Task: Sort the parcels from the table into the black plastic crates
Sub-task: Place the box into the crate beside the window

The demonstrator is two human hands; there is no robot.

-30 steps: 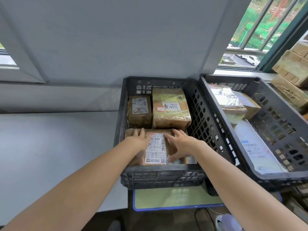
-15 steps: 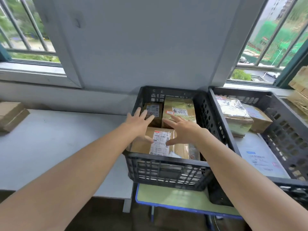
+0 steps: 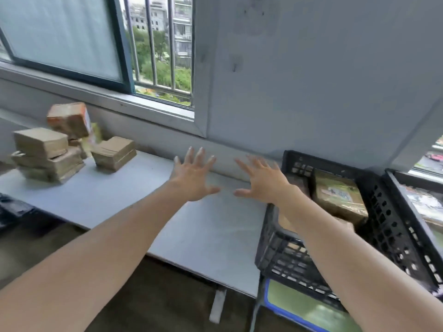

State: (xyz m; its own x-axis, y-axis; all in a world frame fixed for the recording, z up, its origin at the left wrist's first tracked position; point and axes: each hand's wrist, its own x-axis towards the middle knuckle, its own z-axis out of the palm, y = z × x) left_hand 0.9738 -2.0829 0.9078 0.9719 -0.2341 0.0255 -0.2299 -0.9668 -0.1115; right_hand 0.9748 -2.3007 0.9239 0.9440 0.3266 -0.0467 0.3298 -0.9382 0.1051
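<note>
Since half a second ago both hands have come out of the near crate (image 3: 285, 255) and swung left over the tabletop (image 3: 119, 195). The head has turned with them, so the pile of parcels (image 3: 48, 154) is now in view.

**Head view.** The parcels yet to be sorted are stacked loosely at the far left of the tabletop, close to its back edge and well apart from both hands. Sorted ones, such as the taped brown parcel (image 3: 335, 195), lie in the near crate off the tabletop's right edge. The second crate (image 3: 405, 207) is beside it.

**Risks.**
- The pile looks unsteady. Its top parcel sits tilted and others lean against each other, so pulling out a lower one, or a hurried grab, would likely topple some toward the left edge.
- The right forearm crosses the near crate's left rim. A low sweep could catch that rim and jolt the crate on its stand.
- Motion blur suggests a fast reach, which raises both risks.

**Hands.** The left hand (image 3: 191, 176) and right hand (image 3: 261, 180) are empty and palm down, with fingers spread wide and thumbs pointing toward each other. They are side by side near the back edge, about mid-table. I cannot tell whether they touch the surface.
</note>
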